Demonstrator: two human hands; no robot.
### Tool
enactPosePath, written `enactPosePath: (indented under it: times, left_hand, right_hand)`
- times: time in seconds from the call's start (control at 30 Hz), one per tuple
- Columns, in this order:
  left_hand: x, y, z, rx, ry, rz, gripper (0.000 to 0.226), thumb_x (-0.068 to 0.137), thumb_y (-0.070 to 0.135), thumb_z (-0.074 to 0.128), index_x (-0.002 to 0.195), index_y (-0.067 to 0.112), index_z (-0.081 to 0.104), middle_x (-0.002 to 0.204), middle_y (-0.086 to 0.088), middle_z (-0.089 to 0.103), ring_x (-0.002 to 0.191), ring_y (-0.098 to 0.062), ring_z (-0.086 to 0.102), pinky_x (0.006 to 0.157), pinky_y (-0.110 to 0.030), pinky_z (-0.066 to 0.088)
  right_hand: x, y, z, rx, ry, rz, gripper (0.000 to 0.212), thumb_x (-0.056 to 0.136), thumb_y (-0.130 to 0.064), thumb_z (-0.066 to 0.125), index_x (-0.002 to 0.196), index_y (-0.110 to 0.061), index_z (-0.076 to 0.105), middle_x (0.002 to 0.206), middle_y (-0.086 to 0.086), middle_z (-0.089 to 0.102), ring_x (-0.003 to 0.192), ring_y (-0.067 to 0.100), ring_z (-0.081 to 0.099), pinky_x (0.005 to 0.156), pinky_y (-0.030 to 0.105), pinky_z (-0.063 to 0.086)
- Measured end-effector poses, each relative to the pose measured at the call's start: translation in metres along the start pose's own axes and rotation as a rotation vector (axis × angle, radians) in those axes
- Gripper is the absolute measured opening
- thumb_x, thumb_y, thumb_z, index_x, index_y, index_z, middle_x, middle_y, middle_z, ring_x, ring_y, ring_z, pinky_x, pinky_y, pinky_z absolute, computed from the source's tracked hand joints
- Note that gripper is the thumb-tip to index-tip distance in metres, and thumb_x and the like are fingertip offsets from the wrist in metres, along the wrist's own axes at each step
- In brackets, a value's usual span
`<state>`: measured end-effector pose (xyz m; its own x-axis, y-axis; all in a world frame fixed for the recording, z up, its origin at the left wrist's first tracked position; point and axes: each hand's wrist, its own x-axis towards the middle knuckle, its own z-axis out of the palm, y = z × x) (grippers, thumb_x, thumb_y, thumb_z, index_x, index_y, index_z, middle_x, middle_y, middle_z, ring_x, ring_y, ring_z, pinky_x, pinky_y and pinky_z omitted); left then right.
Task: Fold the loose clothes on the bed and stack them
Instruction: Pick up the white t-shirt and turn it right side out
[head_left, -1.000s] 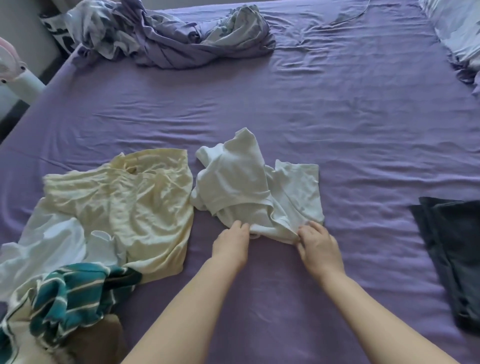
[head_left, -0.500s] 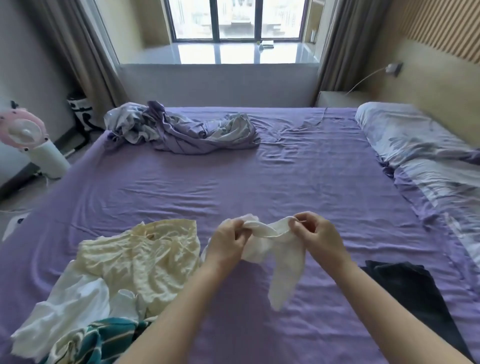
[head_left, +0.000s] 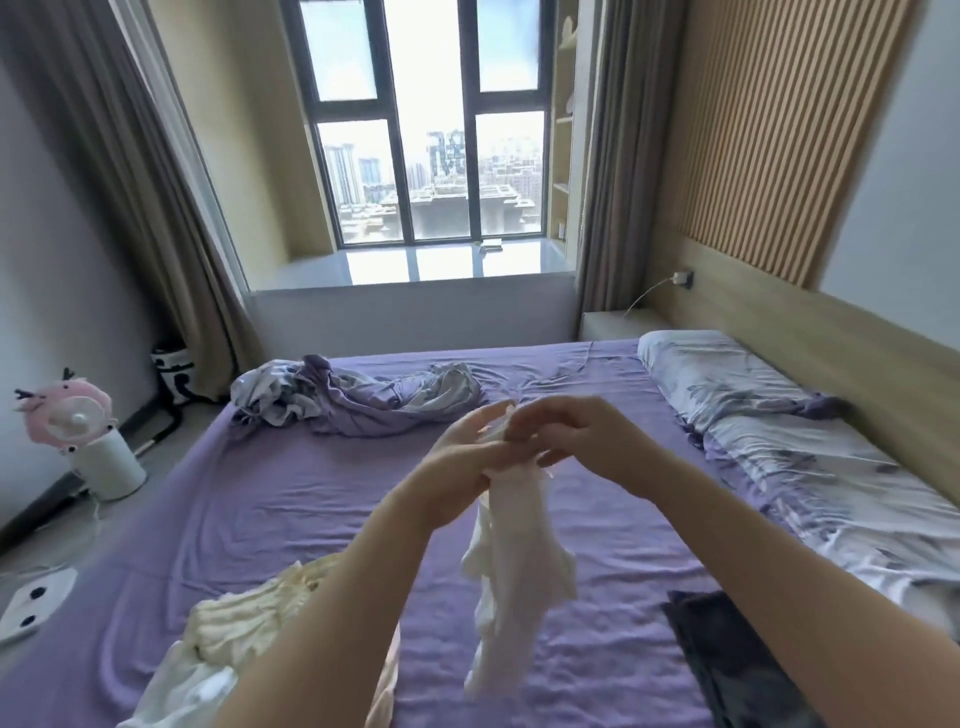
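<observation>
A small white garment (head_left: 511, 566) hangs in the air above the purple bed (head_left: 291, 499), bunched and dangling downward. My left hand (head_left: 467, 462) and my right hand (head_left: 571, 434) both pinch its top edge, close together at chest height. At the lower left lies a pile of loose clothes: a pale yellow piece (head_left: 249, 613) and a white piece (head_left: 182, 691). A folded dark garment (head_left: 737, 660) lies on the bed at the lower right.
A crumpled purple-grey sheet (head_left: 358, 400) lies at the far end of the bed. Pillows in floral covers (head_left: 779, 431) run along the right side by the headboard. A pink fan on a white base (head_left: 88, 441) stands on the floor at left.
Both hands lifted the white garment off the bed and raised it higher, moving closer together. The head tilted up, so the window and room came into view.
</observation>
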<state>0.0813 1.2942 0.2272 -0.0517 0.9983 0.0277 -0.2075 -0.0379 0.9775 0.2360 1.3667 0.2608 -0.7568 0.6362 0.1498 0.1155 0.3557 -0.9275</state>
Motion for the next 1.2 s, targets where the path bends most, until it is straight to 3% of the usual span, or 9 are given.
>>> enactPosePath:
  times: [0.1, 0.27, 0.4, 0.5, 0.73, 0.87, 0.97, 1.1, 1.2]
  left_hand:
    - [-0.005, 0.038, 0.026, 0.167, -0.102, 0.102, 0.04, 0.079, -0.004, 0.057, 0.117, 0.006, 0.061, 0.096, -0.006, 0.064, 0.087, -0.016, 0.06, 0.075, -0.023, 0.047]
    - [-0.018, 0.082, 0.065, 0.265, 0.022, 0.088, 0.045, 0.074, 0.001, 0.057, 0.114, 0.019, 0.066, 0.096, -0.009, 0.07, 0.085, -0.02, 0.065, 0.076, -0.028, 0.053]
    - [-0.032, 0.093, 0.103, 0.378, 0.011, 0.093, 0.048, 0.079, 0.0, 0.063, 0.121, 0.021, 0.062, 0.104, -0.015, 0.07, 0.094, -0.026, 0.066, 0.089, -0.037, 0.053]
    - [-0.041, 0.099, 0.131, 0.414, 0.004, 0.115, 0.043, 0.083, -0.001, 0.061, 0.121, 0.02, 0.061, 0.11, -0.016, 0.069, 0.102, -0.028, 0.065, 0.089, -0.036, 0.054]
    - [-0.065, 0.124, 0.182, 0.651, 0.059, 0.088, 0.039, 0.068, 0.009, 0.055, 0.102, 0.026, 0.062, 0.103, -0.002, 0.061, 0.088, -0.016, 0.059, 0.077, -0.028, 0.047]
    - [-0.074, 0.13, 0.194, 0.974, 0.188, 0.107, 0.039, 0.084, -0.007, 0.05, 0.117, 0.01, 0.059, 0.101, -0.004, 0.062, 0.084, -0.013, 0.057, 0.069, -0.013, 0.046]
    - [-0.088, 0.134, 0.193, 1.268, 0.3, 0.161, 0.031, 0.084, 0.002, 0.064, 0.115, 0.007, 0.066, 0.108, -0.008, 0.067, 0.093, -0.014, 0.058, 0.07, -0.007, 0.041]
    - [-0.116, 0.132, 0.18, 1.358, 0.467, 0.132, 0.021, 0.079, 0.016, 0.073, 0.099, 0.009, 0.072, 0.098, -0.009, 0.07, 0.085, -0.019, 0.061, 0.079, -0.029, 0.05]
    - [-0.136, 0.126, 0.163, 1.394, 0.564, 0.126, 0.021, 0.076, 0.021, 0.076, 0.092, 0.009, 0.07, 0.08, -0.002, 0.064, 0.07, -0.013, 0.055, 0.062, -0.022, 0.043]
  right_hand:
    - [-0.014, -0.027, -0.015, -0.074, 0.111, -0.135, 0.037, 0.079, 0.009, 0.05, 0.093, -0.02, 0.068, 0.081, -0.007, 0.072, 0.078, 0.005, 0.066, 0.076, 0.019, 0.052]
    - [-0.042, -0.049, -0.048, -0.249, 0.287, -0.326, 0.03, 0.079, -0.007, 0.062, 0.098, -0.029, 0.065, 0.081, -0.009, 0.063, 0.071, 0.004, 0.056, 0.069, 0.018, 0.046]
    - [-0.071, -0.051, -0.076, 0.036, 0.016, -0.142, 0.048, 0.086, -0.001, 0.059, 0.129, -0.022, 0.049, 0.123, -0.001, 0.059, 0.116, 0.015, 0.056, 0.097, 0.035, 0.047]
    - [-0.095, -0.046, -0.091, 0.216, -0.207, -0.08, 0.059, 0.088, 0.002, 0.054, 0.139, -0.024, 0.04, 0.118, 0.008, 0.065, 0.111, 0.019, 0.06, 0.096, 0.031, 0.048]
    - [-0.14, -0.053, -0.105, -0.014, -0.221, -0.083, 0.013, 0.083, -0.01, 0.068, 0.093, -0.015, 0.061, 0.091, 0.011, 0.056, 0.084, 0.014, 0.054, 0.08, 0.033, 0.045]
    - [-0.151, -0.051, -0.117, -0.189, -0.106, -0.114, 0.015, 0.077, -0.024, 0.075, 0.086, -0.016, 0.065, 0.098, -0.002, 0.059, 0.092, 0.008, 0.058, 0.08, 0.023, 0.045]
    - [-0.156, -0.042, -0.125, -0.34, -0.094, -0.139, 0.026, 0.077, -0.029, 0.075, 0.066, -0.024, 0.052, 0.069, -0.009, 0.049, 0.064, 0.007, 0.046, 0.057, 0.019, 0.034]
    - [-0.166, -0.023, -0.129, -0.372, -0.134, -0.161, 0.019, 0.077, -0.022, 0.073, 0.077, -0.027, 0.054, 0.067, -0.009, 0.053, 0.054, 0.0, 0.041, 0.05, 0.012, 0.032]
    - [-0.174, -0.016, -0.134, -0.473, -0.126, -0.145, 0.014, 0.081, -0.021, 0.067, 0.078, -0.028, 0.055, 0.064, -0.01, 0.049, 0.054, 0.001, 0.039, 0.052, 0.012, 0.031]
